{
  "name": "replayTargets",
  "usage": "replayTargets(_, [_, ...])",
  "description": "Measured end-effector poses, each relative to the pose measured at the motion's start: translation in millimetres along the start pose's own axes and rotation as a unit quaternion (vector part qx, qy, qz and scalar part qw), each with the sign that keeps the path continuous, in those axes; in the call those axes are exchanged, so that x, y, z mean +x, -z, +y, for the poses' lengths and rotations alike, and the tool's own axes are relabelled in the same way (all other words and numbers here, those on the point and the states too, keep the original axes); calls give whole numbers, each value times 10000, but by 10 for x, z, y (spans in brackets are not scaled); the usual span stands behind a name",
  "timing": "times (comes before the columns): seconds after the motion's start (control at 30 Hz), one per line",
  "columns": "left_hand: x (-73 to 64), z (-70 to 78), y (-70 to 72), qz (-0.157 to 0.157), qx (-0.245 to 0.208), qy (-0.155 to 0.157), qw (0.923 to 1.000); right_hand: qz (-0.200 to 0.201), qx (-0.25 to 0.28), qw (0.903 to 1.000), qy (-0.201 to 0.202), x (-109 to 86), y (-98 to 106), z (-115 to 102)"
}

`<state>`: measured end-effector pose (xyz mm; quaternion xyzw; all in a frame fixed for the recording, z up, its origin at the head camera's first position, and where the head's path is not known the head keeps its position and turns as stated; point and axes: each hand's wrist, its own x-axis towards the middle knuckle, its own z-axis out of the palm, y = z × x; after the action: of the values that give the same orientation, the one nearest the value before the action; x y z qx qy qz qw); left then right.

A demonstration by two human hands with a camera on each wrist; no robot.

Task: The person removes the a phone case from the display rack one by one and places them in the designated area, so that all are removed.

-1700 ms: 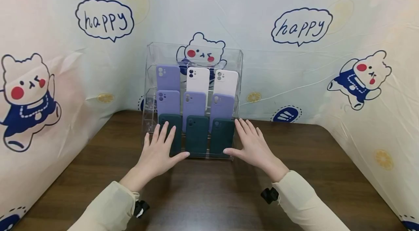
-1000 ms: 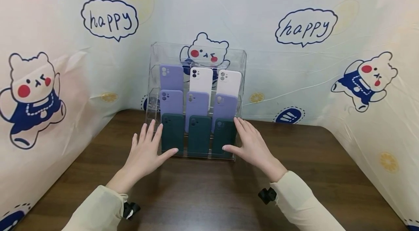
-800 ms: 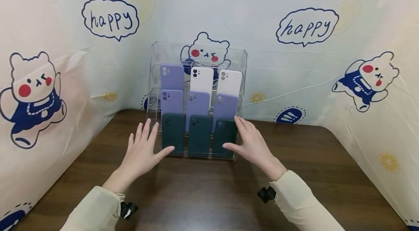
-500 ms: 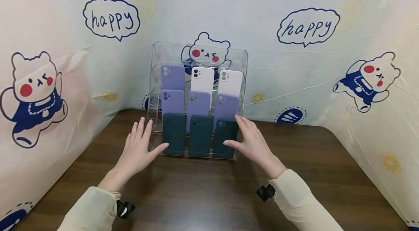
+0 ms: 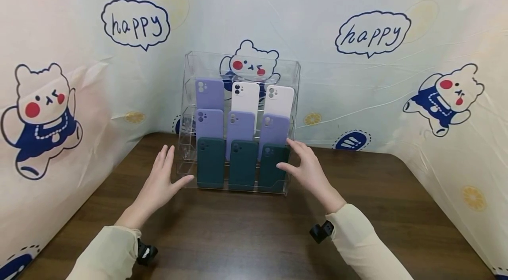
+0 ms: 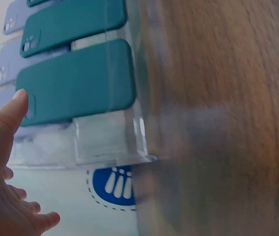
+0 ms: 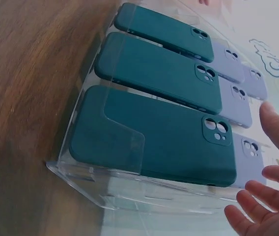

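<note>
A clear tiered display rack (image 5: 240,63) holds phone cases standing in rows. Three dark green phone cases (image 5: 243,165) fill the lowest tier. Behind them stand three purple phone cases (image 5: 240,125), and higher up come one more purple phone case (image 5: 210,94) and two white phone cases (image 5: 245,96). My left hand (image 5: 158,181), fingers straight and thumb spread, is just left of the rack and holds nothing. My right hand (image 5: 309,169) is at the rack's right side, thumb near the right green case (image 7: 169,137); whether it touches the rack is unclear.
The rack stands on a dark brown wooden table (image 5: 238,236). Pale printed cloth (image 5: 305,28) with bears and "happy" bubbles hangs close behind and on both sides. A black wrist camera (image 5: 147,253) sits under the left sleeve, another black camera (image 5: 321,231) by the right sleeve.
My left hand has moved left, from in front of the left green case to beside the rack. My right hand has shifted slightly right. The cases keep their places in the rack.
</note>
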<state>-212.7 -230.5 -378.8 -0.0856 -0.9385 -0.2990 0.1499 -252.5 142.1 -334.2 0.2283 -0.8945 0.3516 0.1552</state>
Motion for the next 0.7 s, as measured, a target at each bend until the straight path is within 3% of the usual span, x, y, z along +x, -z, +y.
replayTargets(0.23, [20, -143, -4, -244, -320, 237, 9989, 95, 596, 9975, -366, 40, -21, 50])
replayTargets(0.7, [121, -332, -53, -716, -746, 740, 9919, 311, 551, 9973, -371, 94, -73, 111])
